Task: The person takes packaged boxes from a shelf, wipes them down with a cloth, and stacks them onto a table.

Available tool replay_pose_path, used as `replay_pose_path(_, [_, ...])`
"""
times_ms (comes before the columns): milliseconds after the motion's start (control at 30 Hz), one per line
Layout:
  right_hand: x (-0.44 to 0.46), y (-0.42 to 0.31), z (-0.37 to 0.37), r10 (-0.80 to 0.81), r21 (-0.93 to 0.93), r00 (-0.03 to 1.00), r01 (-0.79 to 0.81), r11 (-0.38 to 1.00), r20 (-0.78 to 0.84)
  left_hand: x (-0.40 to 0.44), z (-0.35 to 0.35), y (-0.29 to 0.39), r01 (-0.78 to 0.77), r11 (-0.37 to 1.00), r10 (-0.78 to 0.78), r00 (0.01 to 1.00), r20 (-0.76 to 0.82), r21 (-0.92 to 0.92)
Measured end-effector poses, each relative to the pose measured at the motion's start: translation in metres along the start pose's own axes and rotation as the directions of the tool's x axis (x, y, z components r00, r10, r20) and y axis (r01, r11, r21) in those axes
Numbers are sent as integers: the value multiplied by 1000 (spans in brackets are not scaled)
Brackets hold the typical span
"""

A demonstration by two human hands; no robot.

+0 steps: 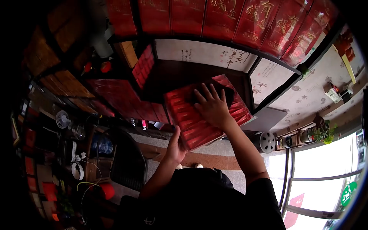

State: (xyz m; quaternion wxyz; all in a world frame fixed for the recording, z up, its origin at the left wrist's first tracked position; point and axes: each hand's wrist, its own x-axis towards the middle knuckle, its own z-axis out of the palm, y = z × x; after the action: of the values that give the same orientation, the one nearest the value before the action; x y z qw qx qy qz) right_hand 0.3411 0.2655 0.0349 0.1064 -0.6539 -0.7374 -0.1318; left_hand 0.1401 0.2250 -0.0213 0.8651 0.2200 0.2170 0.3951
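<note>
A large red package (191, 128) with rows of red packs under a clear, shiny wrap is held tilted in front of a dark shelf compartment. My left hand (176, 147) grips its lower left edge, thumb up along the side and the other fingers hidden beneath. My right hand (213, 106) lies with fingers spread on a black cloth (229, 96) on top of the package. The cloth is partly covered by that hand.
Above stands a row of tall red boxes (218, 19) with gold writing. A dark shelf (172, 71) lies behind the package. A black chair (128, 165) is at the lower left, a round metal stool (266, 142) at the right, near plants (326, 134) and windows.
</note>
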Motion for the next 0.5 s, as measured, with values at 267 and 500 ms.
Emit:
replay_pose_path(267, [10, -26, -14, -288, 225, 957, 289, 931, -37, -4, -1, 1, -103, 982, 91, 992, 86, 157])
replay_pose_path(500, [52, 48, 17, 225, 41, 963, -233, 972, 151, 5, -8, -9, -150, 986, 149, 989, 14, 73])
